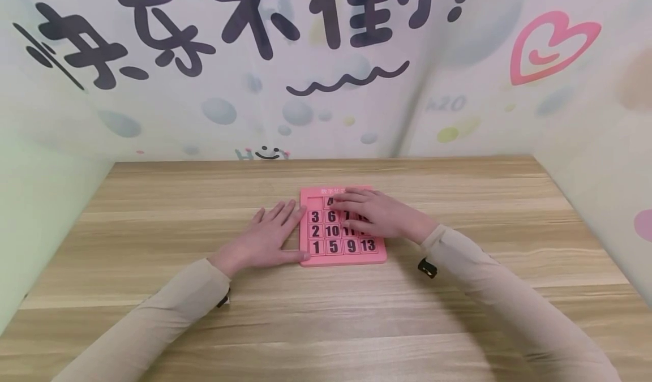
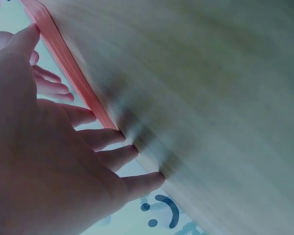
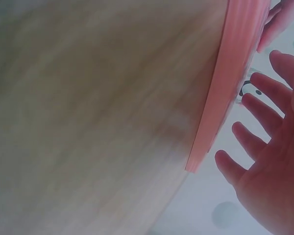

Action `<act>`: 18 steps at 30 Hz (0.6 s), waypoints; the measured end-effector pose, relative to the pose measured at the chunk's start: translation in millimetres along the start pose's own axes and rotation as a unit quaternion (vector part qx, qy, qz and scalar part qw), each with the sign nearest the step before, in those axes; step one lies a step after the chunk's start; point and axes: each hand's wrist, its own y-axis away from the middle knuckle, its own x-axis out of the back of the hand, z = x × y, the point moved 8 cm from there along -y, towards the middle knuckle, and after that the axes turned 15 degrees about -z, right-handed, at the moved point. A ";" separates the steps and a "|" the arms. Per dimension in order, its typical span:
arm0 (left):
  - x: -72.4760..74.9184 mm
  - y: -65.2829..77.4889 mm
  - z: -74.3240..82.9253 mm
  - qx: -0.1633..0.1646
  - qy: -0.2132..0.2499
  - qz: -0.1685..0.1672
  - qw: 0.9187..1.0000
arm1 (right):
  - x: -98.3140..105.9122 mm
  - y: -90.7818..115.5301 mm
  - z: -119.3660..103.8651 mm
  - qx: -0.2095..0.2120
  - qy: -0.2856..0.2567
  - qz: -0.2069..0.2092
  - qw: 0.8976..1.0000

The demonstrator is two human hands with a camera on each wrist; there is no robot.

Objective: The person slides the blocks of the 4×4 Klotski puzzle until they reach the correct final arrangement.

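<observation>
A pink number slide puzzle (image 1: 342, 261) lies flat on the wooden table, its black-numbered tiles set in rows. An open slot shows at its far left corner, beside the 4 tile. My left hand (image 1: 267, 237) rests at the puzzle's left side, fingers spread, thumb at the near left corner; in the left wrist view its fingertips touch down along the pink edge (image 2: 71, 63) and the table. My right hand (image 1: 379, 215) hovers over the puzzle's right part with relaxed fingers, hiding several tiles. The right wrist view shows those fingers slightly bent above the pink side wall (image 3: 220, 93), holding nothing.
The wooden table (image 1: 326, 325) runs back to a white wall (image 1: 326, 127) printed with dark characters, a pink heart and coloured spots. Both forearms wear beige sleeves (image 1: 489, 280), with a small black device (image 1: 427, 268) under the right wrist.
</observation>
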 end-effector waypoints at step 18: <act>0.8 0.2 1.7 -0.002 0.003 0.000 1.000 | 4.1 4.0 -16.4 0.027 -0.010 0.009 1.000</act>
